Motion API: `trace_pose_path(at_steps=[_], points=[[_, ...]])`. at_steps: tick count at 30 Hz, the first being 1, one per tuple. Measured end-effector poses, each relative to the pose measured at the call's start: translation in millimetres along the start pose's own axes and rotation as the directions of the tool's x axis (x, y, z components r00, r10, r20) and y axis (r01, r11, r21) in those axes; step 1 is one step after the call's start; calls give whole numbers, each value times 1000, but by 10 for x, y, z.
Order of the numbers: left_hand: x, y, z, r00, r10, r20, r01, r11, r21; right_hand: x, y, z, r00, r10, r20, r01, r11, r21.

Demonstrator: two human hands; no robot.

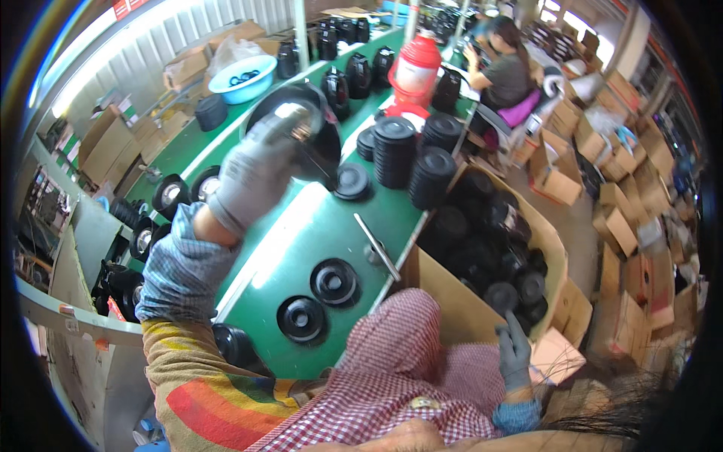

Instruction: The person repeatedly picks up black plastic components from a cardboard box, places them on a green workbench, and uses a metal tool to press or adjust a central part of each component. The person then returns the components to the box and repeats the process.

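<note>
My left hand (260, 169), in a grey glove, is raised over the green work surface (279, 248). Its closed fingers hold a large black round part (325, 139), dish-like and tilted; motion blurs the grip. Two black ring-shaped discs (334, 282) lie flat on the surface in front of me. A short metal rod handle (376, 245) stands at the surface's right edge. Low on the right, my right hand (514, 352), also gloved grey, has its fingers stretched out and holds nothing. It is beside a large cardboard box (553, 248) full of black round parts (482, 241).
Stacks of ribbed black discs (394, 151) stand ahead, with a red and white container (416, 71) behind them. A light blue basin (243, 77) is at the far left. Another person (506, 71) sits at the far right, near many cardboard boxes (556, 169). Small black wheels (172, 193) line the left.
</note>
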State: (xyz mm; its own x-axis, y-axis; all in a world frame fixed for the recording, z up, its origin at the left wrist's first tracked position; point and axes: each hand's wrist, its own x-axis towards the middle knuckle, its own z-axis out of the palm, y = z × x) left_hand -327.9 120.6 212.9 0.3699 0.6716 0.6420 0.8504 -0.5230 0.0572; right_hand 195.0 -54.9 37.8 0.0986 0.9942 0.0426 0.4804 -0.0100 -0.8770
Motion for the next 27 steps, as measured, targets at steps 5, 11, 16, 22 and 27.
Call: trace_pose_path(at_steps=[5,11,16,22,27], points=[[-211,1640,588,917,373,139,-306,884,-353,65,-435,13,953,-286,102,285,958,30],[-803,3292,990,769,515,380,-275,802,-530,70,16,-70,975,-185,124,135,934,330],[-1298,3864,992,645,516,564,-203,826,-525,-358,387,-110,927,-110,359,19,969,247],[-1547,3944,973,614,547,568,-180,799,-575,-390,808,133,781,-48,623,-392,738,549],[-1306,3256,1039,709,566,421,-274,771,-574,-350,744,91,840,-21,542,-355,734,579]])
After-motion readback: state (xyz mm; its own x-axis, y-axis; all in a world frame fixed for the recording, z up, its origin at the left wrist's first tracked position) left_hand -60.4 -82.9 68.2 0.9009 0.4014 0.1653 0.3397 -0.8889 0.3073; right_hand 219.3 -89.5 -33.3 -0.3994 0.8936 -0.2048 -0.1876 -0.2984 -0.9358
